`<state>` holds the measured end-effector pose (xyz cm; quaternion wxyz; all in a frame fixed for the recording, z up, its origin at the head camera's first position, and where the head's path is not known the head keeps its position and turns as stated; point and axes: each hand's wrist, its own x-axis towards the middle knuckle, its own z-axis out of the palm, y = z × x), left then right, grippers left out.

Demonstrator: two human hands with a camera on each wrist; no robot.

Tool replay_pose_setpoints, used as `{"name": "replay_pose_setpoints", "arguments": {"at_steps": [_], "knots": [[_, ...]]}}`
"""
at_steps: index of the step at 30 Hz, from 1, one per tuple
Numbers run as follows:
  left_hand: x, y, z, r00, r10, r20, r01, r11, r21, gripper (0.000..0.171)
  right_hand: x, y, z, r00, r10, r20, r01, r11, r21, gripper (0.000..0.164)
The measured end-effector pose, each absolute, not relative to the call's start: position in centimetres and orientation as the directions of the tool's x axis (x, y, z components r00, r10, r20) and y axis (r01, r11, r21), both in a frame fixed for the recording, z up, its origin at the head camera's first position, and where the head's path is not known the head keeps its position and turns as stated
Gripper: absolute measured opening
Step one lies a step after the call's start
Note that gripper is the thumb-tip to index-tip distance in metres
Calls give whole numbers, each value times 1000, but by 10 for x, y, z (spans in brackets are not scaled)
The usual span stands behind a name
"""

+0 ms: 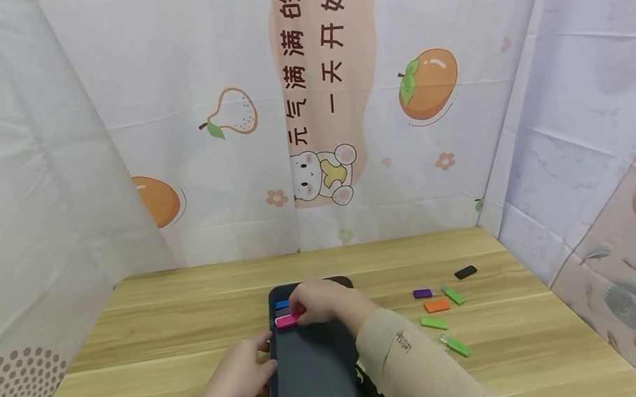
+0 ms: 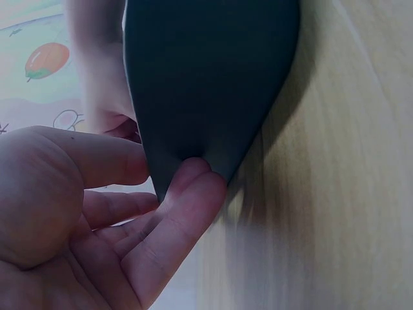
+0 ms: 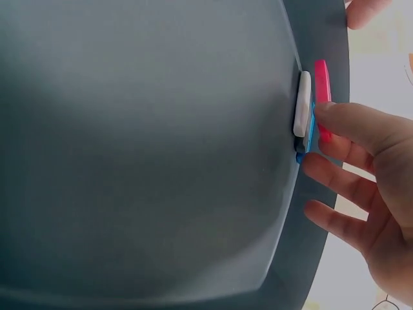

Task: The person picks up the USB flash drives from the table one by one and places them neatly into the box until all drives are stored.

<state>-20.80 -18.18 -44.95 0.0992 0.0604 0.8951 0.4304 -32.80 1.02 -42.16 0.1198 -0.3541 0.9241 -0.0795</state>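
Observation:
My right hand [image 1: 318, 301] pinches a pink USB flash drive [image 3: 323, 97] between thumb and fingertips, over the far left corner of a dark grey tray [image 1: 317, 376]. Beside it in the right wrist view, a white flash drive [image 3: 302, 106] lies along the tray's wall, with a blue flash drive [image 3: 312, 126] partly hidden behind. From above, the blue one [image 1: 282, 303] lies nearest the far wall, then a dark one [image 1: 287, 311]. At the tray's left side my left hand [image 1: 246, 371] grips the wall, thumb and fingertips touching it [image 2: 200, 84].
Right of the tray, loose on the wooden table [image 1: 184, 307], lie a purple flash drive [image 1: 422, 293], an orange one [image 1: 437, 306], a black one [image 1: 466, 272] and several green ones [image 1: 434, 323]. My right forearm [image 1: 413, 359] crosses the tray's right side. Printed curtains [image 1: 213, 181] enclose the table.

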Motion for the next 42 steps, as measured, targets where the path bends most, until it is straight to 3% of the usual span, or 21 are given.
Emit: {"name": "replay_pose_setpoints", "arguments": {"at_steps": [13, 42], "knots": [[-207, -181, -449, -976, 191, -99, 41, 618, 785, 53, -326, 2, -428, -715, -671, -194, -651, 741, -165, 12], [-205, -181, -448, -978, 182, -101, 32, 611, 791, 52, -325, -2, -437, -745, -641, -186, -629, 767, -123, 11]]}}
